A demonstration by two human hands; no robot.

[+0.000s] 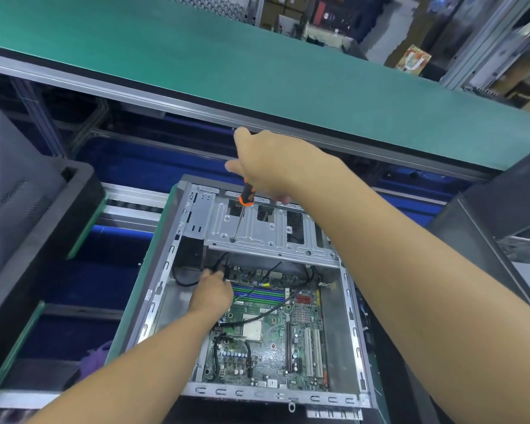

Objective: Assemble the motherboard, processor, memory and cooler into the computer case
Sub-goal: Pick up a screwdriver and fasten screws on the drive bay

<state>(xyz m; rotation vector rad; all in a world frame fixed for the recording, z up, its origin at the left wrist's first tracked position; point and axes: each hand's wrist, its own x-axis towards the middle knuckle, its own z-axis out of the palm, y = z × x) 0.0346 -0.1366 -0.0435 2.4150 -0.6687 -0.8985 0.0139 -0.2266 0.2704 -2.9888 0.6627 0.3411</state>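
Below the long green conveyor belt [257,71] lies one open computer case [348,316], set on its side with its inside facing up. One motherboard [270,356] lies flat on the case floor, and across the far end of the case spans one grey metal drive cage [257,237]. On the board a bank of memory slots [257,293] runs crosswise in blue and green strips, a square pale socket [252,330] sits near the middle, one small silver heatsink [302,315] stands to its right, and two white expansion slots [313,350] lie side by side beside one long black slot. Two bare hands are at work. The right hand [276,163] is clenched round the orange and black handle of the single screwdriver [242,209], whose thin shaft slopes down and left until the tip meets the top plate of the drive cage. The left hand [211,293] reaches inside the case to the far left corner of the motherboard, fingers curled; they seem to pinch the black cable [184,283] that loops over the bare floor there, though the fingertips are small and partly hidden. A second thin black cable crosses the board diagonally over the memory slots. Left of the case stands a dark plastic tray [74,191].
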